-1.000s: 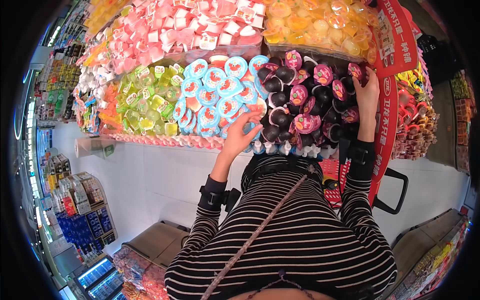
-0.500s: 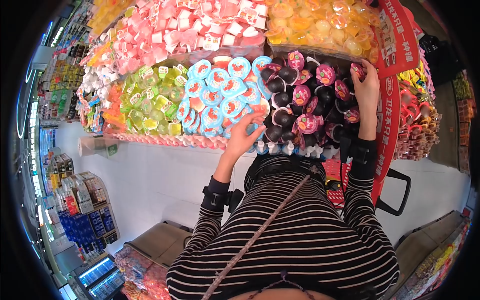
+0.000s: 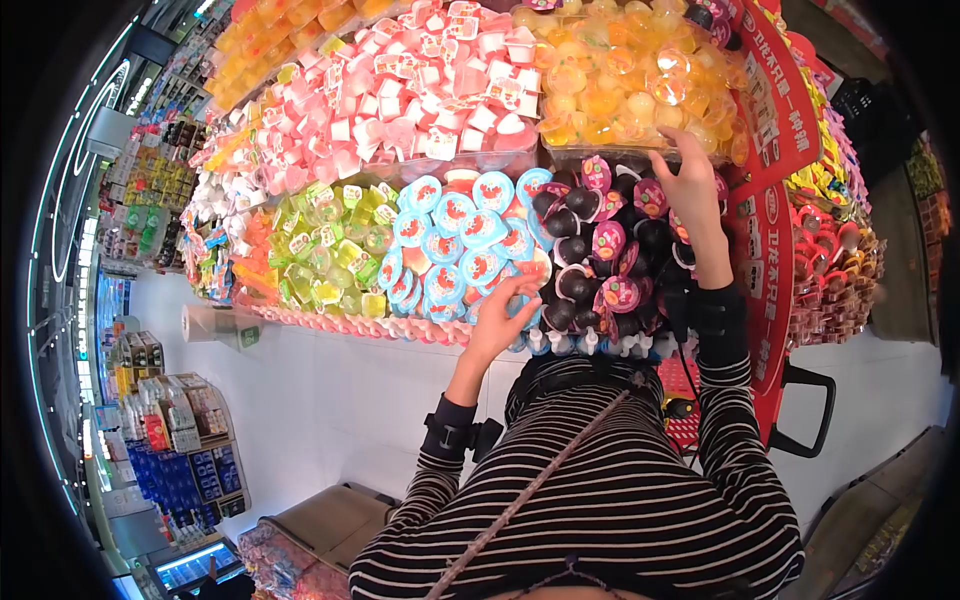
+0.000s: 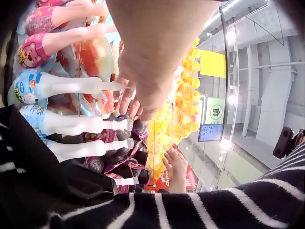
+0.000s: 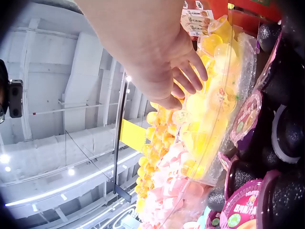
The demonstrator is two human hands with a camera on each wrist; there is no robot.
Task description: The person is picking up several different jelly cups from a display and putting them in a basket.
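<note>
My right hand (image 3: 692, 195) reaches over the dark jelly cups with purple lids (image 3: 617, 240), its fingertips at the front edge of the yellow-orange jelly cups (image 3: 640, 85). In the right wrist view its fingers are spread and slightly bent, with nothing between them, close over the yellow cups (image 5: 217, 90). My left hand (image 3: 497, 325) hovers at the near side of the blue-lidded jelly cups (image 3: 445, 245), fingers loosely bent and holding nothing. White-necked bottles (image 4: 71, 86) stand beside it in the left wrist view.
Pink and white jelly cups (image 3: 400, 100) fill the bin at back left, green ones (image 3: 330, 245) the bin in front. A red printed banner (image 3: 760, 270) edges the display's right side. A red basket (image 3: 682, 380) with a black handle (image 3: 815, 410) stands near my body.
My right hand has left a purple-lidded dark cup and moved back to the yellow-orange cups. The left hand stays by the blue-lidded cups. The head view has shifted, so the display sits lower.
</note>
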